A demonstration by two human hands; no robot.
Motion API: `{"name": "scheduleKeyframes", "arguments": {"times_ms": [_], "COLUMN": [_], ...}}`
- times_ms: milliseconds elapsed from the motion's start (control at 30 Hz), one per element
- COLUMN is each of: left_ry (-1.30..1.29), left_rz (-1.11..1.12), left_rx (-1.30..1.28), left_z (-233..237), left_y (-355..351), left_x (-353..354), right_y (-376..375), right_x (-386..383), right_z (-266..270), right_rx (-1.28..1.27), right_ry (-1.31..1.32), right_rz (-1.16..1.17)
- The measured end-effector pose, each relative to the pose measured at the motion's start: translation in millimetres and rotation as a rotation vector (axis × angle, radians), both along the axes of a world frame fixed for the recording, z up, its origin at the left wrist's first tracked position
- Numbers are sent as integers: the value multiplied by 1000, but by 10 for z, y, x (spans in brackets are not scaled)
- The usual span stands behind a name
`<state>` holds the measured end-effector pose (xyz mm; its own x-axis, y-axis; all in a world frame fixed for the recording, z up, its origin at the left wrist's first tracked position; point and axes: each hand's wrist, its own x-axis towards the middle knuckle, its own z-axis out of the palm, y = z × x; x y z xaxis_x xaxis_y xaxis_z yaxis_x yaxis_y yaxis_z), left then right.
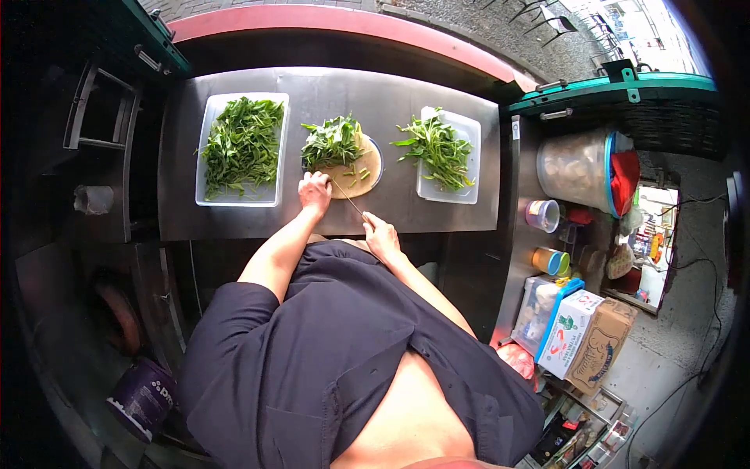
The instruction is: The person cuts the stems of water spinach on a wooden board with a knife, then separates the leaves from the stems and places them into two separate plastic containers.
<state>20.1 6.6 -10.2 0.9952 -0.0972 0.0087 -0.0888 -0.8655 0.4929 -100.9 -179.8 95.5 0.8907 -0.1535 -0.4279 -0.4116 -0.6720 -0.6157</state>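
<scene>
A round cutting board [364, 173] lies near the middle of the metal table, with a heap of leafy green vegetables [332, 142] on its upper left part. Several short cut stems rest on the bare wood. My right hand [380, 234] grips a knife [351, 203] by its handle at the table's near edge, the blade slanting up and left over the board. On the board's lower left edge, my left hand [315, 190] is closed with bent fingers against the near end of the greens. What its fingertips press on is partly hidden.
To the left stands a white tray [204, 168] full of cut greens; to the right, another tray [471, 156] holds long-stemmed greens. The metal table [391, 87] ends at a red ledge [351, 22]. Tubs and boxes, including a cardboard box [605, 344], line the right shelf.
</scene>
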Motion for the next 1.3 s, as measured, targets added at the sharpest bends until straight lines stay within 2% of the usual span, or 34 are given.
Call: {"name": "scheduleKeyframes", "arguments": {"times_ms": [367, 467, 667, 867, 1000, 1067, 1133, 1200, 1233, 1300], "left_ry": [-34, 22, 2, 5, 32, 71, 234, 228, 222, 202], "left_rz": [-12, -21, -8, -32, 40, 70, 222, 236, 255, 223], "left_rx": [-16, -35, -1, 21, -32, -36, -162, -242, -329, -318], "left_z": [4, -76, -82, -98, -54, -34, -26, -62, -63, -19], "left_y": [24, 1, 22, 68, 26, 18, -11, -51, -69, -91], "left_x": [15, -39, 30, 42, 20, 19, 58, 74, 92, 89], "right_y": [136, 129, 27, -64, -291, -403, -560, -726, -769, -818], "right_x": [80, 59, -89, -155, -230, -276, -273, -281, -255, -208], "right_z": [27, 62, -79, -55, -7, -20, -139, -419, -468, -631], "right_rx": [-17, -80, -38, -14, 85, 73, -76, -222, -225, -230], "right_ry": [-57, 17, -29, -34, -38, -224, -242, -285, -234, -234], "right_rz": [-22, -20, -84, -63, -1, -131, -195, -230, -236, -214]}}
